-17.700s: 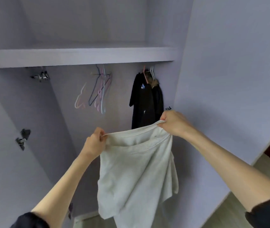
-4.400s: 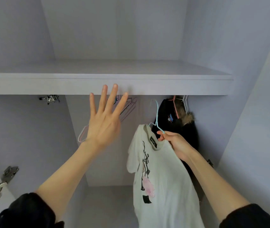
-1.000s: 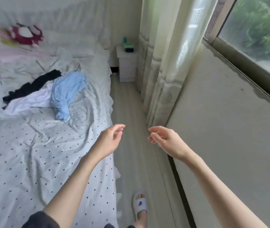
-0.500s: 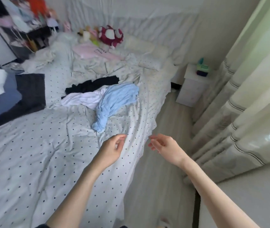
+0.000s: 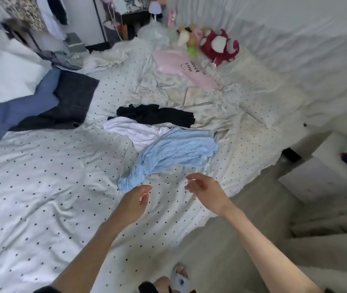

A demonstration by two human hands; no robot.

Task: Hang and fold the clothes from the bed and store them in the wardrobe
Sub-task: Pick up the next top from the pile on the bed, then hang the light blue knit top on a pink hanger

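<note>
Turned from the wardrobe to the bed (image 5: 41, 197), closer than half a second ago. Both empty: left hand (image 5: 133, 203) and right hand (image 5: 207, 192), fingers loosely curled, near the light blue knit top (image 5: 174, 153) at frame centre. Next, probably: gripping its near end. Open sheet lower left; bed edge lower right.

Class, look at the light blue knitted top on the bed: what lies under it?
The light blue knitted top overlaps one end of a white garment and rests on the dotted bedsheet. How far the white garment runs underneath is hidden.
</note>
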